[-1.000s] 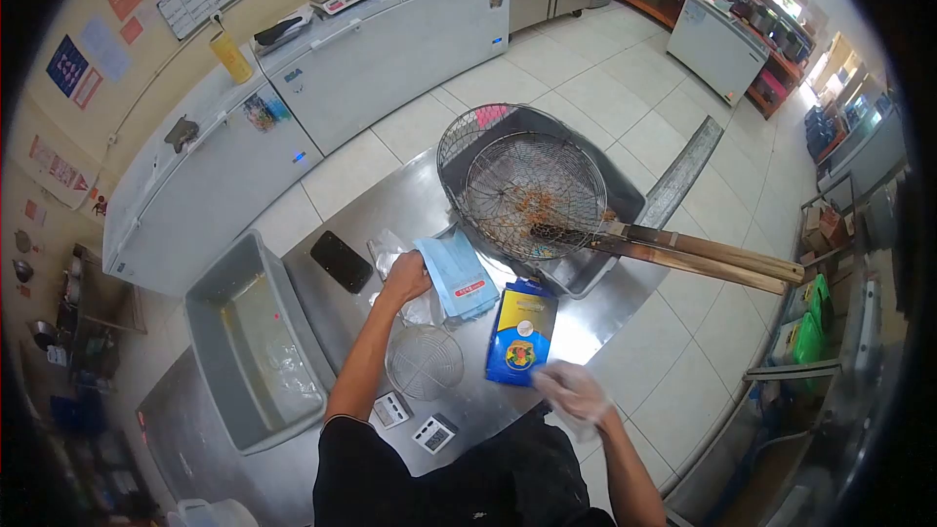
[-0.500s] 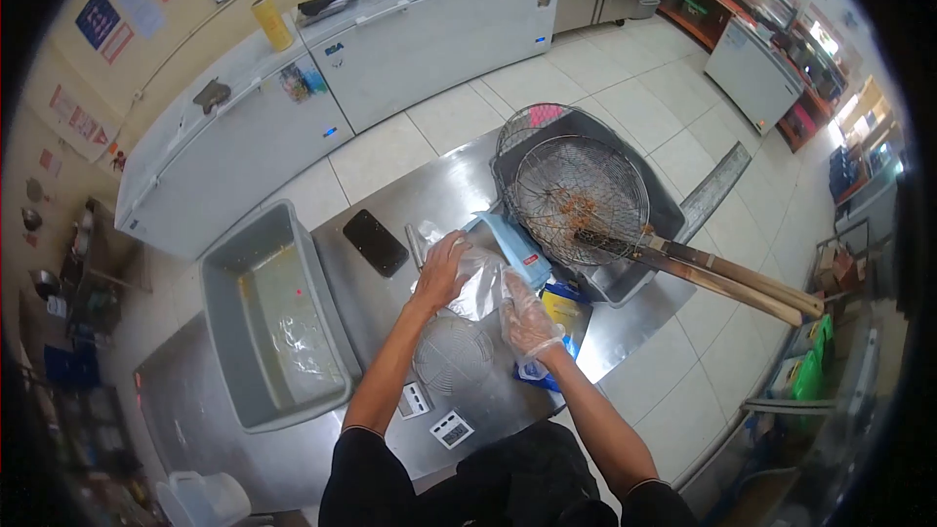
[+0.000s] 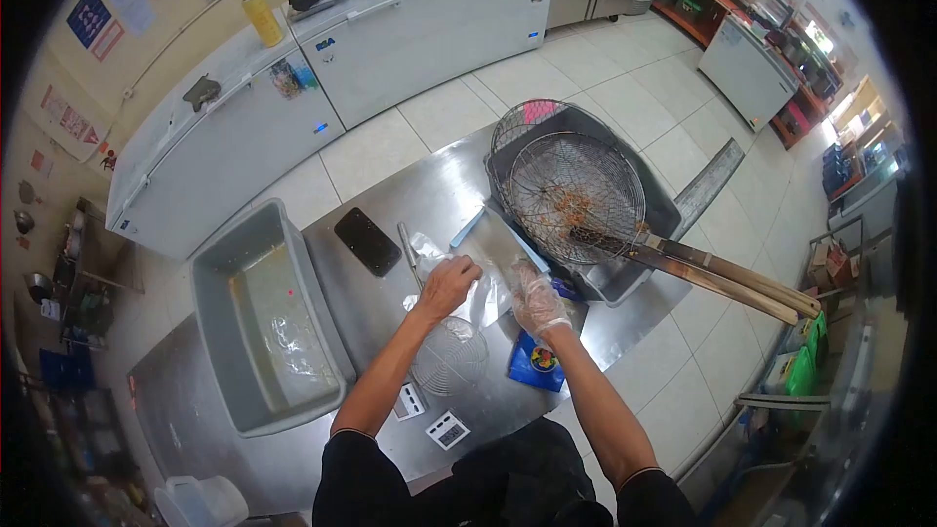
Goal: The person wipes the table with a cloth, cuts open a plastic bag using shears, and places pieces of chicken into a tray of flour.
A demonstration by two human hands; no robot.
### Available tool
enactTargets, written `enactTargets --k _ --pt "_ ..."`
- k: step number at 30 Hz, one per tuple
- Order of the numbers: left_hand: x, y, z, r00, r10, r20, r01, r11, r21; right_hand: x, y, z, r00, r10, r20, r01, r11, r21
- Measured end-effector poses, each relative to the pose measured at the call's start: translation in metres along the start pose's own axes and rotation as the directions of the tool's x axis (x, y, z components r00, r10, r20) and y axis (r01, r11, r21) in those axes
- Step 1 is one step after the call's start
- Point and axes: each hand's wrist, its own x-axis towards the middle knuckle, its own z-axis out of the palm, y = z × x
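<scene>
My left hand (image 3: 449, 285) is bare, its fingers bent together at the left part of a clear plastic bag (image 3: 485, 295) on the steel table. On my right hand (image 3: 537, 301) is a clear plastic glove; it is at the bag's right side, beside a light blue item (image 3: 498, 226), and its fingertips are unclear. A blue packet (image 3: 536, 363) lies below the right hand. Under my left forearm and wrist is a round wire skimmer (image 3: 450, 356), its handle reaching up past the hand. A black phone (image 3: 368, 241) lies to the upper left.
At the left sits a grey tub (image 3: 342, 385). A dark grey tub (image 3: 667, 210) at the right holds wire strainers (image 3: 576, 197) with long wooden handles jutting right. Two small timers (image 3: 449, 430) lie near the front edge. White chest freezers (image 3: 429, 44) stand behind.
My left hand has moved slightly down and closed its fingers on the bag. The light blue item shows more open, and the blue packet is more exposed below my right hand.
</scene>
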Motion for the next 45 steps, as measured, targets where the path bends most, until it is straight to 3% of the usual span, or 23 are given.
enactTargets --k 3,5,7,8,14,15,17,20,24,29,33,39,42,44,45 --pt "-0.002 0.011 0.008 0.998 0.005 0.070 -0.006 1.000 0.007 0.005 0.022 0.022 0.996 0.049 0.076 -0.043 0.996 -0.080" --pt "-0.006 0.021 0.012 0.991 0.001 0.134 -0.005 0.999 0.033 0.004 0.032 0.029 0.987 -0.161 -0.005 0.160 0.985 -0.066" --pt "-0.007 0.033 0.014 0.900 -0.228 0.372 0.270 0.961 -0.064 0.005 0.035 0.029 0.989 -0.147 -0.002 0.147 0.989 0.006" --pt "-0.007 0.038 0.013 0.898 -0.226 0.378 0.269 0.961 -0.064 0.005 0.033 0.027 0.990 -0.138 0.005 0.137 0.988 0.077" --pt "-0.004 0.055 0.019 0.908 -0.268 0.323 0.242 0.963 0.121 -0.002 0.003 -0.002 0.997 -0.038 0.072 0.027 0.988 0.149" --pt "-0.005 0.055 0.025 0.901 -0.306 0.308 0.285 0.952 0.113 -0.001 0.002 -0.002 0.997 -0.038 0.070 0.027 0.989 0.148" --pt "-0.005 0.056 0.029 0.893 -0.339 0.295 0.324 0.941 0.100 -0.001 0.003 0.000 0.993 0.001 0.118 0.006 0.999 -0.054" --pt "-0.005 0.054 0.030 0.890 -0.346 0.296 0.344 0.937 0.060 -0.006 0.008 0.000 0.996 -0.064 0.063 0.065 0.998 -0.010" --pt "-0.008 0.046 0.031 0.895 -0.296 0.334 0.300 0.953 0.040 0.003 0.039 0.025 0.995 -0.004 0.095 0.012 0.997 -0.081" --pt "-0.016 0.033 0.042 0.902 -0.273 0.334 0.315 0.946 -0.077 0.001 0.041 0.026 0.991 -0.135 0.007 0.135 0.982 -0.130" --pt "-0.015 0.035 0.041 0.891 -0.306 0.336 0.361 0.926 -0.112 0.005 0.048 0.037 0.993 -0.112 -0.041 0.107 0.989 -0.103" --pt "-0.011 0.039 0.043 0.917 -0.265 0.298 0.298 0.952 -0.072 0.005 0.048 0.036 0.993 0.033 0.110 -0.024 0.996 -0.083" --pt "-0.014 0.038 0.047 0.924 -0.269 0.271 0.309 0.943 -0.119 0.003 0.051 0.044 0.994 0.086 0.070 -0.083 0.996 -0.032" --pt "-0.013 0.039 0.046 0.933 -0.264 0.244 0.311 0.933 -0.182 0.000 0.043 0.041 0.997 0.004 -0.073 -0.006 1.000 -0.028" --pt "-0.013 0.040 0.046 0.927 -0.273 0.258 0.323 0.930 -0.177 0.000 0.040 0.038 0.997 0.003 -0.073 -0.005 1.000 -0.026"
